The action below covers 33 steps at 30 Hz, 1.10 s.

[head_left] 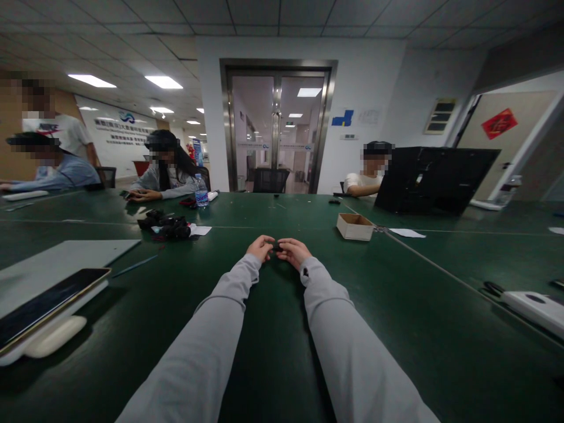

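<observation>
Pinching a small dark object (277, 247) between left hand (261, 249) and right hand (294, 252) at a green bench (374, 288), left of an open box (355, 232).

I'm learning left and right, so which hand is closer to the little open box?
Right. The right hand is nearer, with the box off to its right and a bit farther ahead; the left hand is farther left, beyond the right hand.
</observation>
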{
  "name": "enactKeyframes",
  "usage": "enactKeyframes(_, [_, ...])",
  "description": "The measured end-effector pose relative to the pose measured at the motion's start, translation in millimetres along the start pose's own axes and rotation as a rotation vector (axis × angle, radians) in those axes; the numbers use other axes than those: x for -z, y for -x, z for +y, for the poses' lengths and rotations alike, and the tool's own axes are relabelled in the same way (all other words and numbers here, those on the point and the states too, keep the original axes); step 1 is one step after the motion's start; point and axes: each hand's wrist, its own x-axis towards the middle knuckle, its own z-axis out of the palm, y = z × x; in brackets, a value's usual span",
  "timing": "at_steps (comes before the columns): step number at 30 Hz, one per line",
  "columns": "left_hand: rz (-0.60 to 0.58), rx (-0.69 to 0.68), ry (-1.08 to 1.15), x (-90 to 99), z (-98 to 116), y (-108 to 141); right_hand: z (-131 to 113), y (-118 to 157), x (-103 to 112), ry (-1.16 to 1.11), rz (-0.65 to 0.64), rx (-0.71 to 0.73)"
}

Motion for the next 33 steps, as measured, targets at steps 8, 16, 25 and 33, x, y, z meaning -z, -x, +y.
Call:
enactKeyframes(8, [-0.003,-0.018,-0.01,0.1,-5,-4,1,-1,0,0.001,0.014,-0.003])
enactKeyframes(16, [0.017,-0.114,-0.091,-0.3,-11,-5,1,-1,1,0.008,0.008,0.002])
enactKeyframes(25, [-0.044,-0.017,0.012,-1.5,-2,-2,2,-1,2,-0.005,-0.009,0.011])
enactKeyframes(33, [-0.047,-0.041,0.045,-2.6,-6,-3,-1,2,-2,-0.012,0.008,0.011])
